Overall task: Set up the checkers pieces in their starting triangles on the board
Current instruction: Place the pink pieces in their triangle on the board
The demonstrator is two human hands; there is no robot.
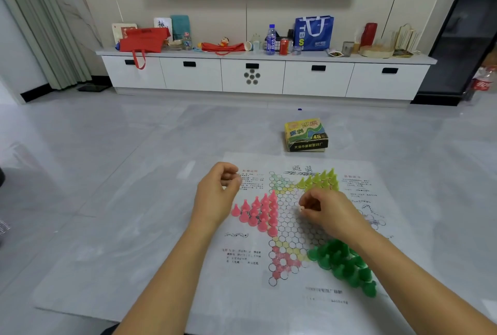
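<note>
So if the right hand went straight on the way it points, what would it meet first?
Likely the pink pieces: the right hand points left over the board's bare middle, straight at them. Its height is unclear, so it might pass above.

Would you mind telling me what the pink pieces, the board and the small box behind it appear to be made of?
The pink pieces look like moulded plastic, slightly translucent and glossy. The board seems a thin printed sheet, paper or plastic film, lying flat on the floor. The box looks like printed cardboard, with worn edges.
</note>
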